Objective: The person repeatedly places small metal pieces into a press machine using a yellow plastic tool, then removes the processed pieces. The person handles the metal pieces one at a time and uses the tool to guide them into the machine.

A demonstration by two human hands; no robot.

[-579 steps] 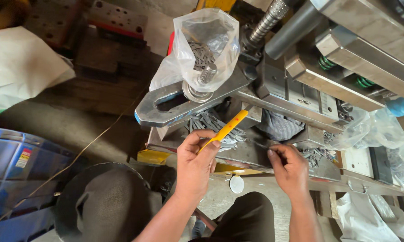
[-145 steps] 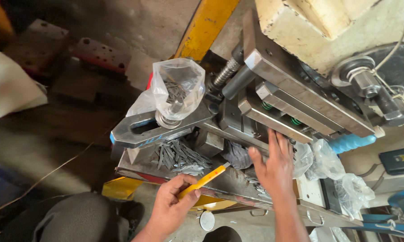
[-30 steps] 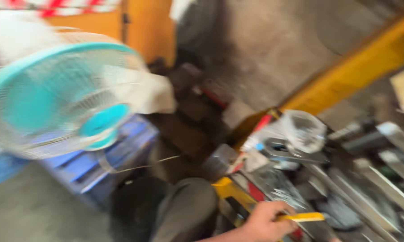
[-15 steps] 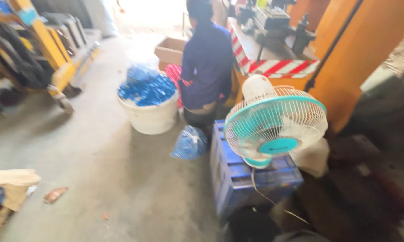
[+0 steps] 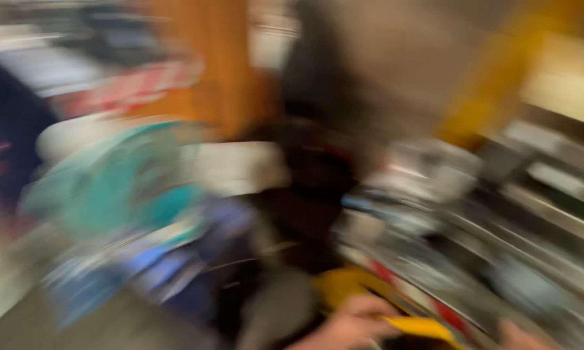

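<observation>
The head view is heavily motion-blurred. My left hand [image 5: 353, 327] shows at the bottom edge, closed around a yellow-handled tool [image 5: 421, 327] that points to the right. Only a sliver of my right hand [image 5: 518, 337] appears at the bottom right, and its fingers cannot be made out. Both hands are close to the grey metal machine parts [image 5: 499, 214] on the right. A pale plastic bag [image 5: 434, 172] seems to sit on the machine, too smeared to be sure.
A teal fan [image 5: 117, 188] stands at the left on a blue crate [image 5: 143, 272]. An orange column [image 5: 214, 65] rises behind it, and a yellow beam [image 5: 492, 84] slants at the upper right. A person in dark clothes [image 5: 13, 142] is at the far left.
The view has swung back to the right, from the floor and the crouching person toward the machine. My left hand with the yellow tool is in view again, and the fan has shifted left.
</observation>
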